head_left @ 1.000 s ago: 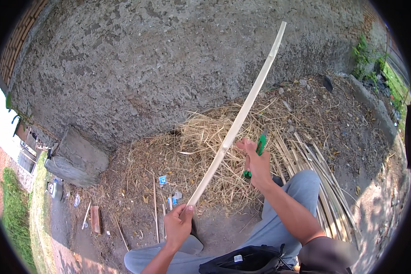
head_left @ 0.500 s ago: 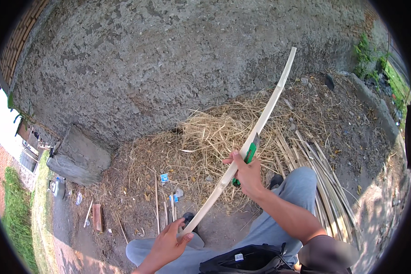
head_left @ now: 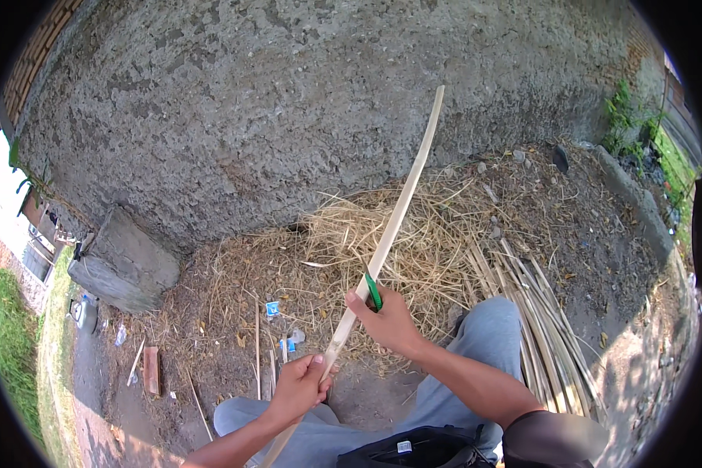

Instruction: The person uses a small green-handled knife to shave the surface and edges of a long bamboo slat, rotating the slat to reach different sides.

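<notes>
A long pale bamboo strip runs slantwise from my lap up toward the wall, bending slightly near its far end. My left hand is closed around its lower part, just above my knees. Higher up, my right hand grips a green utility knife, with the thumb lying on the strip. The knife rests along the strip's right side; its blade is hard to make out now. The strip's lower end passes behind my left wrist and over my leg.
Straw-like shavings are heaped against the rough grey wall. Several bamboo strips lie to my right. At left are a concrete block, a reddish brick-like piece and blue-white litter. A black bag sits at my lap.
The strip has come back toward me and stands steeper, its far end shifted left. My left hand has closed around it; my right hand has moved left and down with the utility knife.
</notes>
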